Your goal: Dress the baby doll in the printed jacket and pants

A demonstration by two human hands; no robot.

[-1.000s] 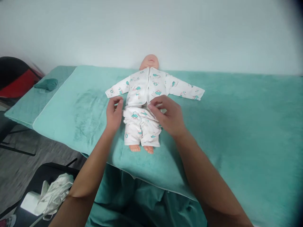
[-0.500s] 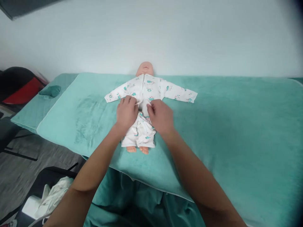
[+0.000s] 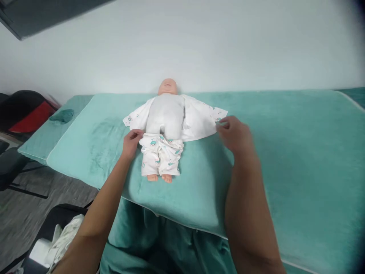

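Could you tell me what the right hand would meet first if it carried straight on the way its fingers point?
Most likely the opened shirt flap: the right hand points left, fingertips at its edge.

Both my arms reach forward, spread apart; my left hand (image 3: 131, 140) curls loosely, my right hand (image 3: 235, 134) pinches.

A doll (image 3: 167, 114) lies on its back on a teal towel (image 3: 256, 160) covering the bed. Its printed shirt (image 3: 196, 120) is spread open on both sides, exposing the torso. The left hand (image 3: 131, 141) touches the shirt's lower left edge beside the printed trousers (image 3: 159, 156). The right hand (image 3: 235, 133) pinches the opened right panel's edge.
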